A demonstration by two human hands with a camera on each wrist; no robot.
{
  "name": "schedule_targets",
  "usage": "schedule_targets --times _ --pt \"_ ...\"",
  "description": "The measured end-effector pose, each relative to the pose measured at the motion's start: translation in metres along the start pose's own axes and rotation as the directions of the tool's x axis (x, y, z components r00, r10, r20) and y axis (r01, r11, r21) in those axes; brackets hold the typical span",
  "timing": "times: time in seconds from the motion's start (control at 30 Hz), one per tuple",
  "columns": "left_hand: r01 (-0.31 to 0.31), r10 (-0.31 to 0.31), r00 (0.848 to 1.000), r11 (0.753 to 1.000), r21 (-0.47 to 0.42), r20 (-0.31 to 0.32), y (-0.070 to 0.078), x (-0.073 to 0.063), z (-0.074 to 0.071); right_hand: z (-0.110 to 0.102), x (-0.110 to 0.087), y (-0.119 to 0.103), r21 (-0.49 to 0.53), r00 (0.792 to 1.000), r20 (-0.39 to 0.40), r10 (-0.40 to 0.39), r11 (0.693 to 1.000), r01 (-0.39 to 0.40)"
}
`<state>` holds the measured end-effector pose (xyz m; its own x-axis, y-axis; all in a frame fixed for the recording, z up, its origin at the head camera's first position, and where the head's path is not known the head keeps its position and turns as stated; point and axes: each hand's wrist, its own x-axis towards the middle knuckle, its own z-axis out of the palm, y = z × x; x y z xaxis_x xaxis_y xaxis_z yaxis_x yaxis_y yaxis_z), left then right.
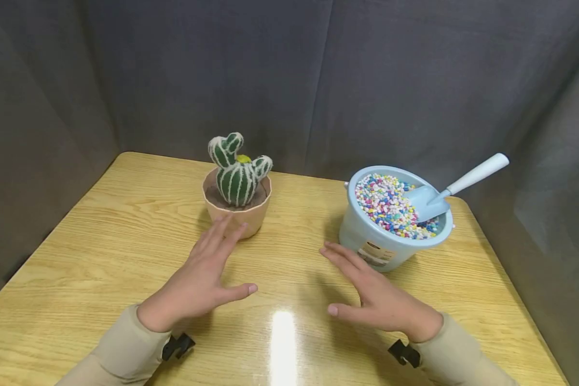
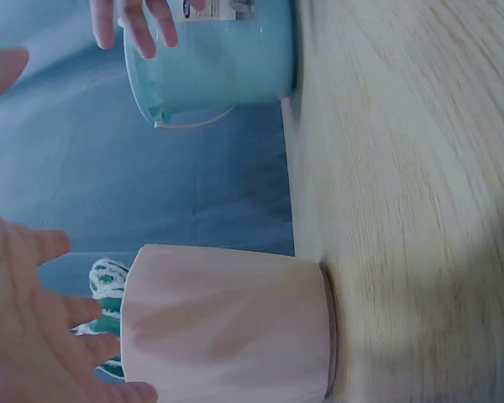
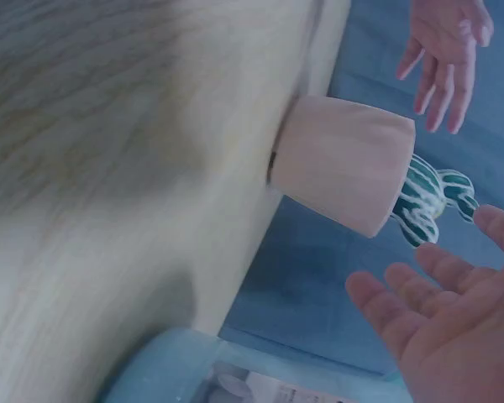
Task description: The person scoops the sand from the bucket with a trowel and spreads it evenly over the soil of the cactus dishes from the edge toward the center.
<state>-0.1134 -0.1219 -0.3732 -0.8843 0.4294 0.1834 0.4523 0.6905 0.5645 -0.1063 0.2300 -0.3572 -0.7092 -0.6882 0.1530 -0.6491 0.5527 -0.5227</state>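
Wood-grain worktop (image 1: 125, 230): left hand (image 1: 198, 287) near potted cactus (image 1: 237, 185), right hand (image 1: 378, 300) near bucket (image 1: 358, 229); both hands spread wide. Head view alone shows scoop (image 1: 422, 202) in coloured pellets (image 1: 385, 201).

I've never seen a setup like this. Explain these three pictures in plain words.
No machine here: a person's bare left hand and bare right hand, fingers loosely extended, hold nothing. The wide picture comes from a camera worn on the head; the two sideways ones, from one on each wrist. On the yellowish wood-grained table stand a pinkish-orange pot with a fuzzy green-and-white cactus and a light-blue round bucket of small multicoloured pellets, where a light-blue scoop with a white handle is stuck.
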Motion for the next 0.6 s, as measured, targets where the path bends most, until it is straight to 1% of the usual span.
schedule_targets --times 0.1,0.17,0.27,0.37,0.43,0.53,0.6 --pt "0.018 -0.019 0.999 1.000 -0.025 -0.042 -0.001 0.002 -0.002 -0.005 -0.001 -0.001 0.008 0.999 -0.039 -0.013 1.000 0.014" --pt "0.035 -0.038 0.997 0.998 -0.045 -0.074 -0.002 0.004 -0.004 -0.009 -0.002 -0.001 0.027 0.996 -0.076 -0.034 0.999 0.036" --pt "0.057 -0.066 0.990 0.996 -0.075 -0.125 -0.005 0.007 -0.007 -0.014 -0.004 0.000 0.087 0.985 -0.145 -0.094 0.990 0.107" --pt "0.073 -0.091 0.981 0.992 -0.107 -0.169 -0.008 0.009 -0.008 -0.020 -0.007 0.001 0.176 0.970 -0.202 -0.135 0.969 0.171" --pt "0.086 -0.110 0.976 0.988 -0.131 -0.188 -0.011 0.010 -0.009 -0.023 -0.010 0.001 0.229 0.966 -0.221 -0.132 0.956 0.183" --pt "0.100 -0.132 0.970 0.982 -0.162 -0.205 -0.015 0.012 -0.009 -0.031 -0.014 -0.003 0.296 0.966 -0.235 -0.110 0.938 0.179" --pt "0.106 -0.144 0.967 0.978 -0.180 -0.212 -0.018 0.013 -0.009 -0.035 -0.016 -0.004 0.335 0.960 -0.257 -0.112 0.921 0.198"
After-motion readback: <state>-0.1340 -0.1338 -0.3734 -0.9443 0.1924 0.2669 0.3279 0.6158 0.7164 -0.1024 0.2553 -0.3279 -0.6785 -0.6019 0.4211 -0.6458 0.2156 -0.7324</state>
